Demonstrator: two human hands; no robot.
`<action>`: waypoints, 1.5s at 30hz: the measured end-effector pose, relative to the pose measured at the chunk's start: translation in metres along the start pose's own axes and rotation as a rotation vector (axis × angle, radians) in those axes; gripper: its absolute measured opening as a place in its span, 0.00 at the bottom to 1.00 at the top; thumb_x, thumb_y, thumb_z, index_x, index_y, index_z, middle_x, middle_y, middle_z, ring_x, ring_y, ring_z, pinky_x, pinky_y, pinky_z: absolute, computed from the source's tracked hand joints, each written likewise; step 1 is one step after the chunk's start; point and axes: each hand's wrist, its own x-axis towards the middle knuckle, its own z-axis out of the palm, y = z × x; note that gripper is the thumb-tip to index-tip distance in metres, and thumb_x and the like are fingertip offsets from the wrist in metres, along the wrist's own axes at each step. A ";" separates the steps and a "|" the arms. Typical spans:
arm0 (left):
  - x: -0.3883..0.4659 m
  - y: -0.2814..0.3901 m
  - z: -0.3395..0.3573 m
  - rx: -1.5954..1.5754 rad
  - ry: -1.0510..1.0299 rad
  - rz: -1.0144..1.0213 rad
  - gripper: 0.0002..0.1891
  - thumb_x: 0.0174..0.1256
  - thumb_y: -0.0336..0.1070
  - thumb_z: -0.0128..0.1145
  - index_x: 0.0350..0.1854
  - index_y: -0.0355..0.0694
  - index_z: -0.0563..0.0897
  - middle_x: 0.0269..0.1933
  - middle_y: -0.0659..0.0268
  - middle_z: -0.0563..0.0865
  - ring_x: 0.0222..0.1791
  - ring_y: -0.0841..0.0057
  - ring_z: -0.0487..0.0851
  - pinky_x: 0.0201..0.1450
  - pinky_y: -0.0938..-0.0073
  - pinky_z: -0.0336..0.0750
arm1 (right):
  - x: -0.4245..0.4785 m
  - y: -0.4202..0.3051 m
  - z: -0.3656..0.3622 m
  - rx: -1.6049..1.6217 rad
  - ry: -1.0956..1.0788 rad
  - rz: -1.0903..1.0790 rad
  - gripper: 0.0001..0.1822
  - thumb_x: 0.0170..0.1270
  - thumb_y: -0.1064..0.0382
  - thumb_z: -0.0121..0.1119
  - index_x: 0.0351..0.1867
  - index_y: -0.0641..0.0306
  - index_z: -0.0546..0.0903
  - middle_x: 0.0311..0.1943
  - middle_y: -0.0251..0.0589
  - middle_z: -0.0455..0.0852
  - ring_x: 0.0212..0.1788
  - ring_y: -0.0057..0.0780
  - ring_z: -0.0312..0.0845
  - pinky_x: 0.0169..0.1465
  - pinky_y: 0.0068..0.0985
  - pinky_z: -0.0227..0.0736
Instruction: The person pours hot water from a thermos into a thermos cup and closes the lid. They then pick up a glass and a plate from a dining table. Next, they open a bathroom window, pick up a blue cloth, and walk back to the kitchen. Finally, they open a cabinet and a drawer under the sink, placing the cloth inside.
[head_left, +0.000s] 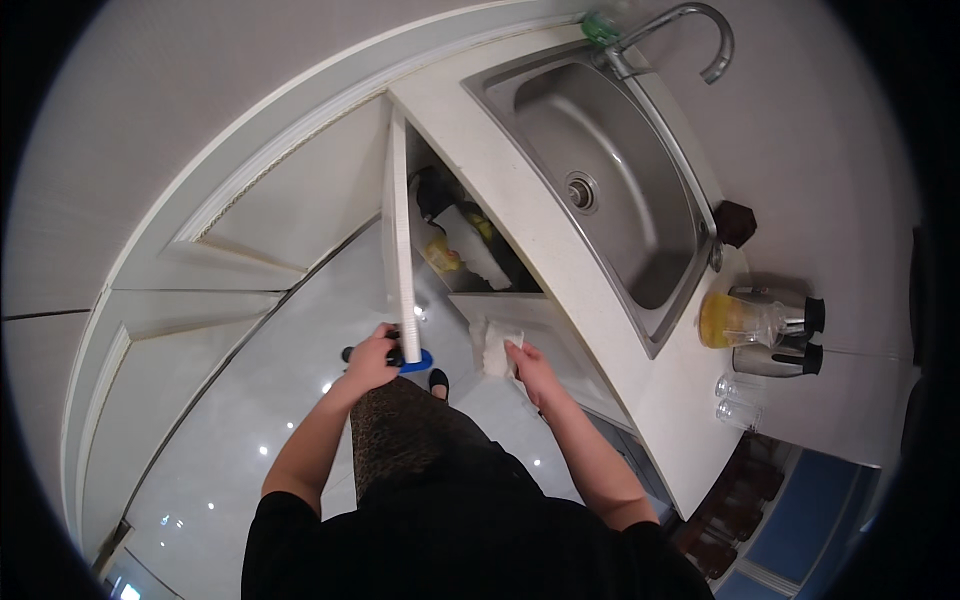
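My left hand (373, 360) is at the outer end of an open white cabinet door (401, 247), gripping a black object whose kind I cannot tell. A blue piece (417, 362) juts out by the door's end, beside that hand. In my right hand (531, 367) is a crumpled white cloth or paper wipe (501, 349), pinched between thumb and fingers in front of the lower cabinet front. Inside the opened cabinet, under the counter, lie a dark item (436, 191), a yellow packet (441, 255) and something white.
A steel sink (600, 172) with a curved faucet (694, 11) is set into the white countertop (480, 169). A yellow-filled pitcher (727, 320), steel thermos jugs (772, 356) and clear glasses (739, 412) stand at its far right. My foot (439, 384) is on glossy tiles.
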 end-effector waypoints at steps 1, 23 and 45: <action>-0.008 -0.003 -0.018 0.014 0.013 -0.044 0.14 0.34 0.35 0.57 0.30 0.40 0.80 0.45 0.62 0.74 0.37 0.62 0.77 0.39 0.68 0.72 | 0.012 -0.007 0.006 0.078 -0.036 0.039 0.14 0.61 0.55 0.49 0.40 0.62 0.75 0.31 0.31 0.79 0.34 0.20 0.72 0.37 0.19 0.66; -0.020 -0.016 -0.023 0.009 -0.007 -0.032 0.15 0.33 0.32 0.59 0.31 0.37 0.80 0.49 0.58 0.71 0.39 0.60 0.76 0.43 0.65 0.72 | 0.139 -0.036 0.083 0.293 -0.285 0.138 0.21 0.64 0.49 0.36 0.52 0.58 0.67 0.39 0.38 0.78 0.37 0.26 0.73 0.41 0.26 0.66; 0.073 0.101 0.054 -0.454 -0.344 0.023 0.19 0.43 0.29 0.57 0.43 0.37 0.73 0.48 0.53 0.75 0.42 0.61 0.77 0.44 0.68 0.72 | -0.047 0.108 -0.009 0.448 0.138 0.140 0.19 0.61 0.50 0.44 0.47 0.60 0.72 0.40 0.40 0.77 0.39 0.27 0.73 0.43 0.26 0.68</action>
